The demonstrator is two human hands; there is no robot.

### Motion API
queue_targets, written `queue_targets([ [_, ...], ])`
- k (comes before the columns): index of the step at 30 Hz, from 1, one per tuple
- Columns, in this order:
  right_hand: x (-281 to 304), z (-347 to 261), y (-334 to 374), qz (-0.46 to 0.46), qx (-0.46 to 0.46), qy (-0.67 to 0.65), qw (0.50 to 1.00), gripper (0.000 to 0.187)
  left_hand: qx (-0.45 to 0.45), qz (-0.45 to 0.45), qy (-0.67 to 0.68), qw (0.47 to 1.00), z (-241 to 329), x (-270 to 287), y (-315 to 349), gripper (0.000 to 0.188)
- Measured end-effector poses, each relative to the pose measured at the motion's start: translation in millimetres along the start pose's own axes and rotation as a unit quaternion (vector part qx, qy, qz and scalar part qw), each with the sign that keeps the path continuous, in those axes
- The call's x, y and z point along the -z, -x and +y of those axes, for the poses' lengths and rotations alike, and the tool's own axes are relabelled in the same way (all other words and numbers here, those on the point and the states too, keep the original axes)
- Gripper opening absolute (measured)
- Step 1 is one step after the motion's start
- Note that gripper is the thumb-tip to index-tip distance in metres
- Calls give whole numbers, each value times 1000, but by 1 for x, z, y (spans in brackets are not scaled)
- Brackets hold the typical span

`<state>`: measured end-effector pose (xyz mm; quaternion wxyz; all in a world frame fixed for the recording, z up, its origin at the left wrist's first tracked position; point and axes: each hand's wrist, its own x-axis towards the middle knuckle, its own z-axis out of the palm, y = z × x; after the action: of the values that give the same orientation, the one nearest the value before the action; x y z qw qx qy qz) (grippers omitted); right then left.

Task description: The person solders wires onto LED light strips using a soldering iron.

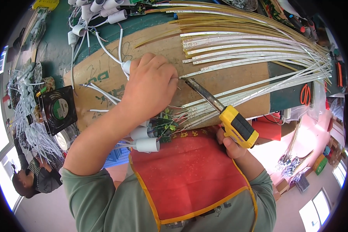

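Note:
My left hand (152, 83) is closed over the cardboard. A white lamp socket (126, 67) with a white cord sticks out from under its palm, and its fingertips pinch by the end of a white LED strip (210, 69); what lies between them is hidden. In my right hand (232, 146) is a yellow and black soldering iron (239, 125), gripped by its handle. The iron's metal tip points up and left, close to that strip's end and my left fingertips. Below my left wrist lie white lamp sockets (147, 145) and green circuit boards (165, 125), with thin wires near more strips.
The cardboard sheet (104, 63) covers part of the green table. Many LED strips (236, 33) fan out at the right. A black fan (58, 109) stands at left beside bundled white cords (38, 135). Orange-handled scissors (305, 94) lie right. Another person (38, 174) is at far left.

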<state>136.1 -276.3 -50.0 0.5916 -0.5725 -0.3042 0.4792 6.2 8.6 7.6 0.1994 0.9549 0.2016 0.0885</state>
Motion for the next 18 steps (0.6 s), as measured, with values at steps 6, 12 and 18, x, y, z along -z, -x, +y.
queue_targets([
  [6, -2, 1, 0, 14, -22, -40, 999, 18, -1, -3, -6, 1000, 0, 0, 0, 6],
  [12, -6, -2, -1, 7, -34, -103, 994, 21, -4, -2, -8, 1000, 0, 0, 0, 6],
  [18, -9, -4, -2, 33, -47, -117, 991, 53, -7, 0, -11, 1000, 0, -1, 0, 8],
])
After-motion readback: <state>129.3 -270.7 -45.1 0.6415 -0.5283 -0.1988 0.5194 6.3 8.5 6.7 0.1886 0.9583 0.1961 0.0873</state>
